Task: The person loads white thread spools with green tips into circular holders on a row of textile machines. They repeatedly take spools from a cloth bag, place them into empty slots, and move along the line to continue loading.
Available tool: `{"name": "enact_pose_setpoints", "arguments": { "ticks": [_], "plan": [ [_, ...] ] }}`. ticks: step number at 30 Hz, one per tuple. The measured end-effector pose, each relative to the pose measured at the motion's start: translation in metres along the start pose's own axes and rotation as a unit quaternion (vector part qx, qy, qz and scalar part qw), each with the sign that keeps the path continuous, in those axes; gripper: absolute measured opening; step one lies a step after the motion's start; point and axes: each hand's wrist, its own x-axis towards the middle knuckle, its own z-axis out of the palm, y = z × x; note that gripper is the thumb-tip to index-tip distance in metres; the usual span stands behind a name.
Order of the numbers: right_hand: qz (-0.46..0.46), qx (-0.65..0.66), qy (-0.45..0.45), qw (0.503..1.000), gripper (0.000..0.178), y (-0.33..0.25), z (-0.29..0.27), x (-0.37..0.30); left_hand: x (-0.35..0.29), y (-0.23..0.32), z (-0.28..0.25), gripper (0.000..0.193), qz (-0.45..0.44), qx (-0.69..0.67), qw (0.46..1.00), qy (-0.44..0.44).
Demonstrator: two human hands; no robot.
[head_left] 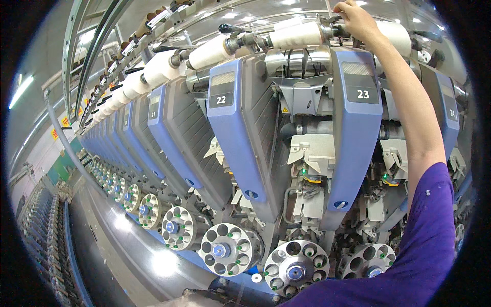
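So the right hand (358, 21) was way up at the top of the machine, right of the middle, with the arm stretched up in a purple sleeve (422, 233). Its fingers were bent next to a holder (335, 31), but I honestly couldn't tell if they were grasping anything (a pale strip (328, 6) showed just beside the fingertips, too blurry to call). The left hand was out of view, so no clue what it was doing.

The holder sat at the right end of one white spool (295, 36), and another spool (395, 37) lay partly behind the wrist, to the right. Just below the first one was a shiny drum (296, 62). A black handle (230, 28) stuck out further left.

Blue panels (354, 146) ran in a row from near right to far left, with round wheels (295, 272) along the bottom, green-tipped tubes in some of their holes. Over on the left, a grey pipe (69, 146) slanted down past the aisle.
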Motion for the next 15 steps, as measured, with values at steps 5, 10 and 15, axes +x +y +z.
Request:
{"name": "enact_pose_setpoints", "arguments": {
  "ticks": [5,10,15],
  "plan": [
    [0.0,-0.072,0.014,0.997,0.025,-0.027,-0.018,-0.012,-0.003,-0.004,0.0,0.023,-0.009,-0.003,1.0,0.013],
    [-0.278,-0.275,-0.06,0.918,0.077,-0.082,0.009,-0.081,-0.002,-0.002,0.004,0.022,-0.021,-0.004,1.0,0.017],
    [-0.246,0.334,-0.448,0.792,0.037,-0.146,0.019,-0.207,0.001,-0.008,-0.001,0.021,-0.054,-0.011,0.998,0.034]
  ]
}}
